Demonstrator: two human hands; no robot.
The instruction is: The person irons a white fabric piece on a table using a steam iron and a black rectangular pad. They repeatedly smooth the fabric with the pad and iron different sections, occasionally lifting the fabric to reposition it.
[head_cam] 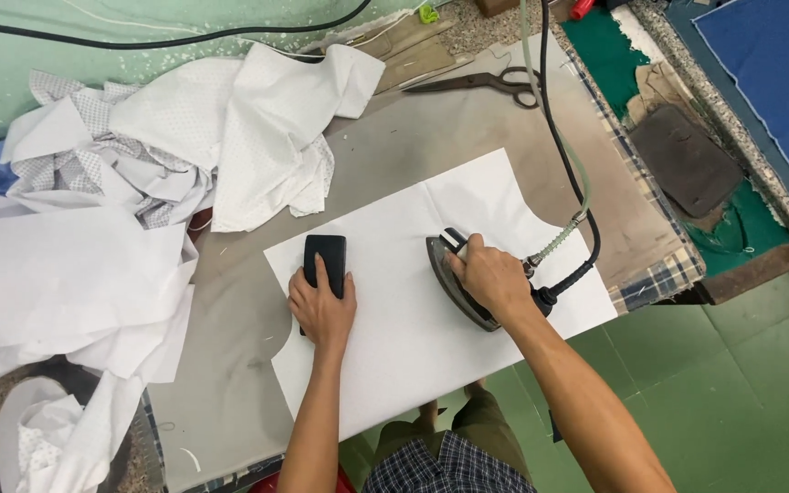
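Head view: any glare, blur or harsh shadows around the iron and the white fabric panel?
Head view: even, soft light; white fabric panel bright but not blown out; iron and both hands sharp; only faint shadows beneath the forearms; slight wide-angle bending toward the edges.

No package, label, sign or screen shows anywhere on or around the ironing table.
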